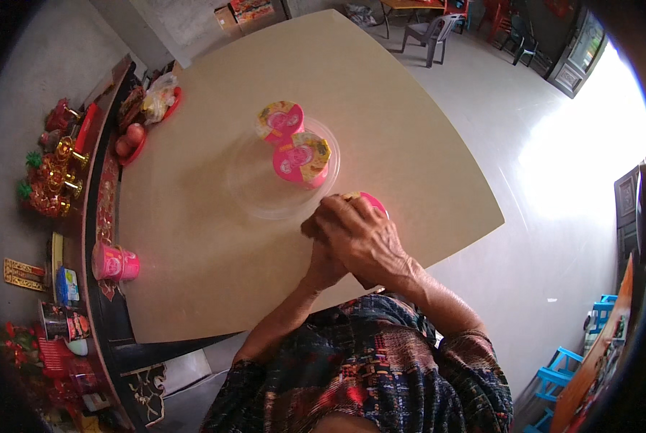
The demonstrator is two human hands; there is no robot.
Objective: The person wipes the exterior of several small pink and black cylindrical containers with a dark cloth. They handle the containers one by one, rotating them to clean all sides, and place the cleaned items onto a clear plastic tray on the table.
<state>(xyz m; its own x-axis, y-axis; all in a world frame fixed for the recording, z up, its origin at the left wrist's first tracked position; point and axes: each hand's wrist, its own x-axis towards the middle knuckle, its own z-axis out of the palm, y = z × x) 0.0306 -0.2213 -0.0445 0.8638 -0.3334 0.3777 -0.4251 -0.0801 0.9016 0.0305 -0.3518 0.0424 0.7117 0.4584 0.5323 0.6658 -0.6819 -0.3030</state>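
At the table's near edge, my right hand (370,237) is bent over my left hand (325,260), its fingers curled closed. Most of my left fingers are hidden under it. Just beyond my right knuckles shows part of a pink cup with a printed lid (372,201); the hands cover the rest, and whether either grips it is unclear. Farther off, two more lidded cups, a nearer pink one (301,160) and a farther one (280,121), stand side by side at the right part of a clear round plastic tray (254,208).
Everything stands on a beige tabletop (193,281). Pink cups (115,262) are at its left edge, near a red dish of round fruit (129,142) and a plastic bag (160,97). Shiny ornaments (57,177) crowd the dark shelf on the left. Blue stools (557,375) are at lower right.
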